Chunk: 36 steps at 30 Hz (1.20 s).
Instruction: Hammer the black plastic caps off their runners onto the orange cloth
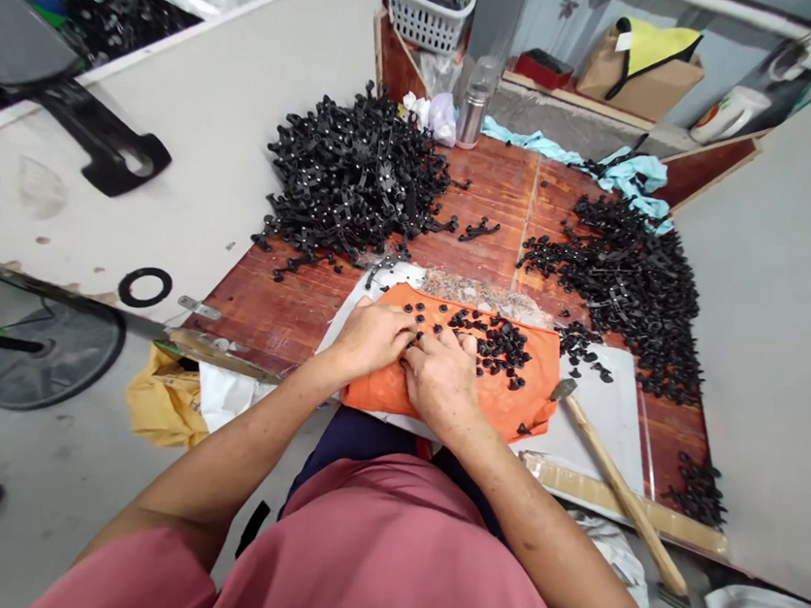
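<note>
An orange cloth point(381, 389) lies on a pale sheet point(593, 423) at the table's front edge. Small black rubber-like parts point(507, 347) with round heads are scattered over it. My left hand point(377, 335) rests at the cloth's left side, its fingers curled and pinched together. Close against it, my right hand point(439, 376) bends its fingers down in the middle of the cloth. The fingertips of both hands meet around a small black part that is mostly hidden. Right of the cloth lies a hammer point(620, 480) with a wooden handle.
A big heap of black parts point(361, 177) stands at the back left, another heap point(635, 281) on the right. White partitions point(198, 124) flank the reddish wooden table point(493, 182). A steel flask point(476, 107) and light-blue cloth point(541, 142) are at the back.
</note>
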Tool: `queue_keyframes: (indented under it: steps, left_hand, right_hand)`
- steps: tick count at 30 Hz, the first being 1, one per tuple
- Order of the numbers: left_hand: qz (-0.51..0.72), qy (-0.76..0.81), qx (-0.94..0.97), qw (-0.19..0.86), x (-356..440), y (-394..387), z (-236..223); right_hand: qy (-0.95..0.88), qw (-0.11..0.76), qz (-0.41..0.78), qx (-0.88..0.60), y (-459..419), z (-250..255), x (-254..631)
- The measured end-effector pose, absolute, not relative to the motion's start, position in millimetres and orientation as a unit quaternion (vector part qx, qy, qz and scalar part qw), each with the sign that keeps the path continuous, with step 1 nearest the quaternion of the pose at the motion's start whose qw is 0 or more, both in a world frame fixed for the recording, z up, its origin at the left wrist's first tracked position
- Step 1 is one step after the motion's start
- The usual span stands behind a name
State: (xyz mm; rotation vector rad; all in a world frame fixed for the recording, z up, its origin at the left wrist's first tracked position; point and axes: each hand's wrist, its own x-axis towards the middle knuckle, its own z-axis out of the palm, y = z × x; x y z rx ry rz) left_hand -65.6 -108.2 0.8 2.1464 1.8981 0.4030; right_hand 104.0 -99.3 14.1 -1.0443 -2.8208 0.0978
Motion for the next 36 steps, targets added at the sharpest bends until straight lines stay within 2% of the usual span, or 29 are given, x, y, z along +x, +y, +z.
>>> queue_keyframes:
  steps: [6,9,11,17,26,31,33,36]
  left_hand:
    - [0.133,0.675,0.72,0.088,-67.4,-103.3,1.3]
    - [0.173,0.68,0.71,0.066,-68.7,-113.7,6.8]
    - [0.196,0.668,0.715,0.064,-66.5,-128.1,11.1]
    - [0.168,0.578,0.78,0.173,-45.6,-175.1,9.3]
    - [0.139,0.59,0.78,0.154,-31.1,-178.1,-7.8]
    - [0.237,0.633,0.713,0.189,-50.9,-177.9,2.3]
    - [0.277,0.667,0.658,0.212,-63.8,-174.6,6.8]
    - [0.277,0.687,0.623,0.252,-76.3,-166.7,5.7]
  right_hand:
    - [-0.907,0.152,0.06,-0.389,-94.4,23.3,145.0]
    - [-0.892,0.162,0.07,-0.416,-93.8,25.8,171.0]
    - [-0.893,0.156,0.078,-0.415,-92.6,24.6,176.3]
    - [-0.908,0.125,0.072,-0.395,-69.0,22.8,140.0]
    - [-0.935,0.033,0.003,-0.354,-29.6,17.1,89.5]
    - [-0.936,0.007,0.006,-0.352,-22.3,18.7,91.5]
    - [-0.936,0.029,0.007,-0.351,-24.8,21.4,100.4]
    - [-0.927,0.115,0.005,-0.357,-38.7,23.9,125.2]
